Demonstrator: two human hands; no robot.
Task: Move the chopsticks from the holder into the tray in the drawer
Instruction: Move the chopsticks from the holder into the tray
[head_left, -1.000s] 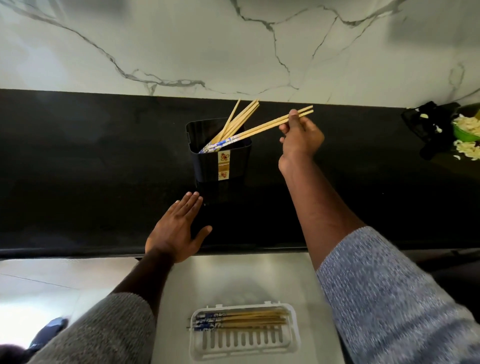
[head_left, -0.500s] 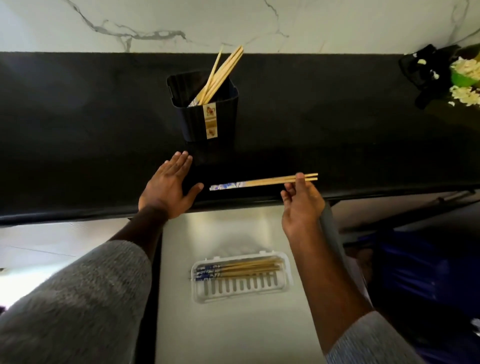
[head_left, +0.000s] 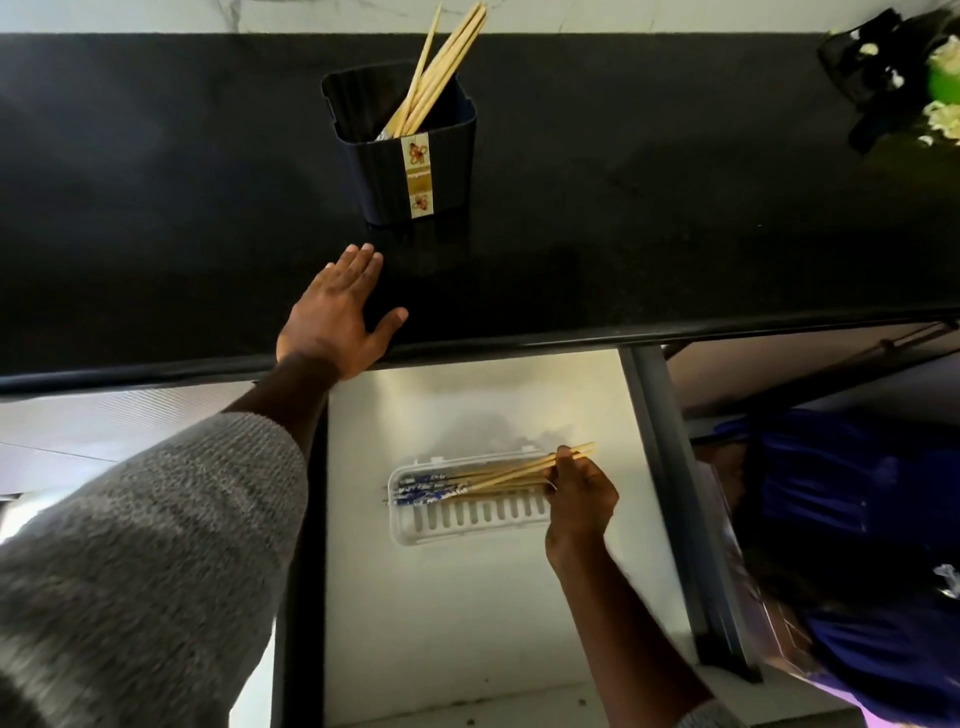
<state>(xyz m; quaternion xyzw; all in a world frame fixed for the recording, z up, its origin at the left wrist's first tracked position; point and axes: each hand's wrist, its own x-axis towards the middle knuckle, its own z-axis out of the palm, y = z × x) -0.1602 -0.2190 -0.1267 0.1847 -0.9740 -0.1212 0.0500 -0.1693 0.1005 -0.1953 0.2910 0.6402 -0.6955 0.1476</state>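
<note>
A black holder (head_left: 415, 156) stands on the dark counter with several wooden chopsticks (head_left: 441, 62) leaning out of it to the upper right. Below the counter, an open drawer (head_left: 467, 597) holds a white slotted tray (head_left: 467, 519) with several blue-tipped chopsticks lying across its far side. My right hand (head_left: 579, 499) pinches the plain ends of a pair of chopsticks (head_left: 514, 474) whose blue tips lie over the tray, on the ones there. My left hand (head_left: 332, 317) rests flat on the counter edge, fingers straight, in front of the holder.
The black counter (head_left: 675, 208) runs the full width. A black object and a green bowl (head_left: 940, 88) with pale food bits sit at its far right. The drawer's dark right rail (head_left: 675, 493) borders a lower space with blue material (head_left: 857, 519).
My right hand carried the pair of chopsticks from the holder, down past the counter edge, into the drawer and onto the tray. My left hand stayed flat on the counter.
</note>
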